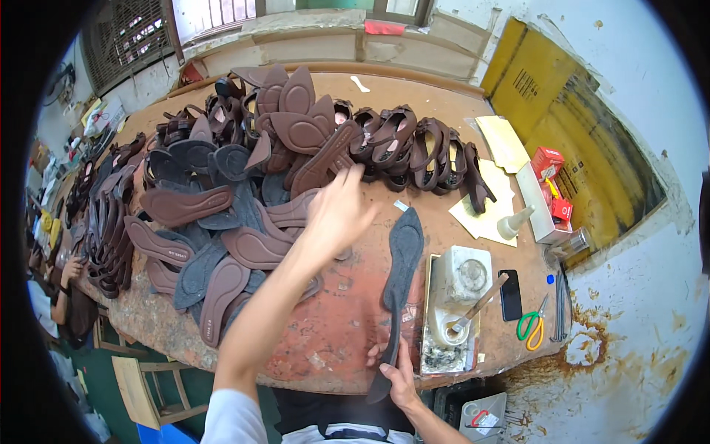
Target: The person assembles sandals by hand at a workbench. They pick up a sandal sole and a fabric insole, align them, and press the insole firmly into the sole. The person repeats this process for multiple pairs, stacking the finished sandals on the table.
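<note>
My right hand (pixel 400 376) is closed around the lower end of a dark grey insole (pixel 405 255) at the table's front edge. Its broad part lies beyond my fingers, felt-like side up; the lower part appears nearly edge-on. Whether this is one piece or two overlapping, I cannot tell. My left hand (pixel 342 211) is stretched over the right side of a heap of insoles, blurred, with the thumb apart and nothing visible in it. Closest to its fingertips is a brown insole (pixel 323 159). More brown insoles (pixel 224 292) and grey-backed ones (pixel 196 274) lie left of my forearm.
Brown strappy shoes (pixel 427 155) stand along the back. To the right are a white glue container (pixel 464 277) with a brush (pixel 484 300), a phone (pixel 510 294), scissors (pixel 532 329), yellow sheets (pixel 484 214) and a box (pixel 538 203). A wooden stool (pixel 144 388) stands at lower left.
</note>
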The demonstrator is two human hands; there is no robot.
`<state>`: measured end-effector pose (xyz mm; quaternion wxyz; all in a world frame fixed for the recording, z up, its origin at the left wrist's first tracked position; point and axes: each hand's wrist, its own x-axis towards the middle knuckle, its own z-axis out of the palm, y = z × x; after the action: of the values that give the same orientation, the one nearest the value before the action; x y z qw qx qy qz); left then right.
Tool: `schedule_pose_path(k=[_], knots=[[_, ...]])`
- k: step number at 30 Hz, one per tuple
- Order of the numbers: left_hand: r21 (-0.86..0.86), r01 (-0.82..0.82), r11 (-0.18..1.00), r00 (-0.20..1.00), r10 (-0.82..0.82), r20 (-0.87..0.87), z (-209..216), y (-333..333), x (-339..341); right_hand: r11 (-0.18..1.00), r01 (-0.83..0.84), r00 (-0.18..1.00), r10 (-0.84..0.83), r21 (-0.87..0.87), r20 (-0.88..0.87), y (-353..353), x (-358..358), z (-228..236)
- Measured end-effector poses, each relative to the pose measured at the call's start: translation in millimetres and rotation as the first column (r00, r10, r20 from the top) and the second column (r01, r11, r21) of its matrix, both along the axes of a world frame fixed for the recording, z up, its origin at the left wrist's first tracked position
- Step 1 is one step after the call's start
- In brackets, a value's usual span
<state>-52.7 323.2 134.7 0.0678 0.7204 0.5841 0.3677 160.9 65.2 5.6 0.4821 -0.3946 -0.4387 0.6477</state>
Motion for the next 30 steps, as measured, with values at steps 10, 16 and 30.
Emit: schedule_pose_path(k=[10, 16, 30], knots=[[-0.208, -0.151, 0.966, 0.986, 0.162, 0.036, -17.8, 112.0, 56.1, 0.863, 0.503, 0.848, -0.503, 0.045, 0.168, 84.4, -41.3, -1.1], [0.006, -0.042, 0.999, 0.995, 0.041, 0.089, -35.4, -93.0, 8.6, 0.947, 0.243, 0.886, -0.304, -0.208, -0.351, 60.7, -19.6, 35.3], [-0.233, -0.110, 0.966, 0.929, 0.183, 0.320, -91.7, -347.2, -60.7, 0.642, -0.714, 0.316, -0.061, 0.280, 0.947, 49.8, 27.5, 117.4]])
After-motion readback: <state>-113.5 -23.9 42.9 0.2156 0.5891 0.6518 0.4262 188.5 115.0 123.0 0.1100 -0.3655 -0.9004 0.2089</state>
